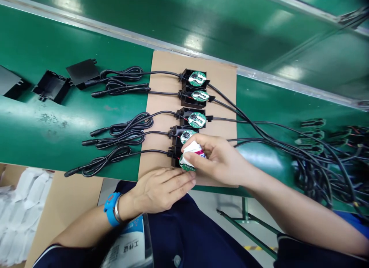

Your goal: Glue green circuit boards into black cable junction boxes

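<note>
Several black boxes, such as the top one, stand in a column on a cardboard sheet. Round green circuit boards lie over them; the upper ones, like this board, carry white patches. My right hand is closed round a small white and magenta tube, its end against the nearest circuit board. Beside that board my left hand lies with fingers stretched out together, fingertips at the board's lower edge. Whether it grips the board is hidden.
Coiled black cables lie left of the boxes. An empty black box and covers are farther left. More cables and boards are heaped right. White packets fill a carton at lower left.
</note>
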`<state>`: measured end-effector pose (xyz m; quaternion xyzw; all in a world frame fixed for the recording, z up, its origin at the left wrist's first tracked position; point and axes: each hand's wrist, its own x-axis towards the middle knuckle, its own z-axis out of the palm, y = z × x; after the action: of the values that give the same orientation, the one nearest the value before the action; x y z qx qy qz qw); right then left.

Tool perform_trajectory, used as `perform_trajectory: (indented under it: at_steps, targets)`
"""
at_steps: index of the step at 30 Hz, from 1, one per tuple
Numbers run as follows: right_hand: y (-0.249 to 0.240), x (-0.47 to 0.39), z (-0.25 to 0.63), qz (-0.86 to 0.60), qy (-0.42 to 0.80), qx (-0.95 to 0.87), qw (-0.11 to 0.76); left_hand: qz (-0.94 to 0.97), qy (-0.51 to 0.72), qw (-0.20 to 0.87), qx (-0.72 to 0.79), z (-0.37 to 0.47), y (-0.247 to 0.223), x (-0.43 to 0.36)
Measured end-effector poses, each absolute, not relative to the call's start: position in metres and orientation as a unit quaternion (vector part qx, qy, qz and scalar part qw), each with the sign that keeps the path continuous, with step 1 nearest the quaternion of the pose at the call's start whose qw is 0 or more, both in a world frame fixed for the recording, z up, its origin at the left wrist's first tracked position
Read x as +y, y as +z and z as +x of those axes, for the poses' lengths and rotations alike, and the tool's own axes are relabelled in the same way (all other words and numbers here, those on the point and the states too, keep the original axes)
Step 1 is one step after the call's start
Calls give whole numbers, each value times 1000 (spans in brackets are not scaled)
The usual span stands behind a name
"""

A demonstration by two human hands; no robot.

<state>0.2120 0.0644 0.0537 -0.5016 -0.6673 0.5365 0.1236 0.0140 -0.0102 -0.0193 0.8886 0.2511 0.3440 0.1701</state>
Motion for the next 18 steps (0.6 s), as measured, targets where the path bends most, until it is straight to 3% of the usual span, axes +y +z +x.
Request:
perform_trajectory:
  at_steps: [18]
  targets:
    - [55, 60, 220, -525, 528, -653, 140, 889, 353, 147, 252, 16, -18, -8]
